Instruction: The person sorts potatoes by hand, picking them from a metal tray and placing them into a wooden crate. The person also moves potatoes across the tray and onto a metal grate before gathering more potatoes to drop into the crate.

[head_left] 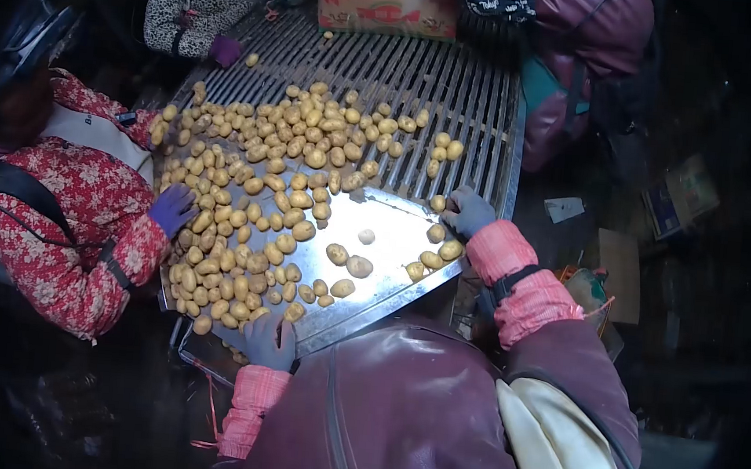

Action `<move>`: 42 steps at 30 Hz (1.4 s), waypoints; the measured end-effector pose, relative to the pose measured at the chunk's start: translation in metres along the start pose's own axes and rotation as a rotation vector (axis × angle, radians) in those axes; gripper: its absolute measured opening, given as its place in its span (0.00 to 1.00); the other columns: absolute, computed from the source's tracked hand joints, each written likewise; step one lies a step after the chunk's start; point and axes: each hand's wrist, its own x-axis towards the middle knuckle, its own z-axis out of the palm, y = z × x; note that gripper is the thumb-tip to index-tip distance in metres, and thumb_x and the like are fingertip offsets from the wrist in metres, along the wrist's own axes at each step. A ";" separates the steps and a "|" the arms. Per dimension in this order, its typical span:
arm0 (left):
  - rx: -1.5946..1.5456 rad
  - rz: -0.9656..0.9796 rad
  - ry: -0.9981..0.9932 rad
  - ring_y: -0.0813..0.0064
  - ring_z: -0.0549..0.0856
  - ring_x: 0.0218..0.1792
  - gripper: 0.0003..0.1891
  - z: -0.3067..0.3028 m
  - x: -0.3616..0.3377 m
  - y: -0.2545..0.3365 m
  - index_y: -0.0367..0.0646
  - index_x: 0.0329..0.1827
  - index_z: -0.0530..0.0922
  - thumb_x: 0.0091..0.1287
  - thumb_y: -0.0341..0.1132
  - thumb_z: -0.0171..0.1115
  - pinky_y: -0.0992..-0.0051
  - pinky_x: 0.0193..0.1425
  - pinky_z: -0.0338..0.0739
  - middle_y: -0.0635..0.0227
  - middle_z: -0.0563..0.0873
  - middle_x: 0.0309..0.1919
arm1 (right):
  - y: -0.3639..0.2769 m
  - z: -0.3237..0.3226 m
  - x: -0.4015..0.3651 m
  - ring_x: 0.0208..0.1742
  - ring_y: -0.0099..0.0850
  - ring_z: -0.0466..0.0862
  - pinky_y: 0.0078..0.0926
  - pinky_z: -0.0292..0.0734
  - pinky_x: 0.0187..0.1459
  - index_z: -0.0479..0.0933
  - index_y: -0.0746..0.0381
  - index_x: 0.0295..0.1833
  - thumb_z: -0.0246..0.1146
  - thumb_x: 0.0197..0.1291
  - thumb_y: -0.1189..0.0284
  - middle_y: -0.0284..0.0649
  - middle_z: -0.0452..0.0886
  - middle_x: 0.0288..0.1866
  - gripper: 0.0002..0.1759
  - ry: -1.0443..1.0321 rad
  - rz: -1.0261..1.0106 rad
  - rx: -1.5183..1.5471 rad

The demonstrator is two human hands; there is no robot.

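My left hand (269, 342), in a grey-blue glove, is at the tray's front edge beside the heap of potatoes (239, 285). Its thumb stands apart from the fingers, and I see nothing held. On the right side, my right hand (468, 212), gloved alike, has its fingers a little bent but apart. A single potato (438, 202) lies right at its fingertips; whether they touch cannot be made out. Several potatoes (432, 259) rest just below that hand, along the right edge of the shiny metal tray (385, 231). A pair of potatoes (358, 266) lies mid-tray.
Behind the tray, a slatted metal grate (482, 111) carries more potatoes. A printed carton (387, 11) stands at its far end. A co-worker's purple-gloved hand (173, 210) is at the heap's left side; another purple glove (226, 51) is at the far left corner.
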 end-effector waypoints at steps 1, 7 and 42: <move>-0.004 -0.005 0.009 0.52 0.78 0.45 0.09 0.001 0.001 0.000 0.41 0.44 0.83 0.64 0.34 0.66 0.55 0.52 0.72 0.58 0.84 0.44 | 0.004 0.004 0.004 0.52 0.49 0.82 0.44 0.78 0.52 0.79 0.56 0.47 0.67 0.54 0.64 0.44 0.78 0.52 0.15 -0.031 0.005 -0.033; 0.033 0.012 0.035 0.52 0.78 0.45 0.09 0.009 0.003 -0.003 0.44 0.45 0.82 0.63 0.34 0.67 0.55 0.52 0.72 0.59 0.84 0.44 | -0.005 0.017 0.011 0.56 0.48 0.82 0.42 0.79 0.56 0.76 0.54 0.61 0.69 0.55 0.61 0.46 0.78 0.53 0.27 0.000 -0.008 -0.056; 0.158 -0.041 -0.084 0.49 0.76 0.59 0.22 0.002 0.009 0.010 0.40 0.55 0.79 0.60 0.41 0.68 0.52 0.63 0.70 0.55 0.80 0.57 | -0.011 -0.007 -0.033 0.57 0.49 0.81 0.44 0.75 0.59 0.78 0.59 0.62 0.69 0.57 0.54 0.53 0.81 0.56 0.30 -0.064 -0.123 0.070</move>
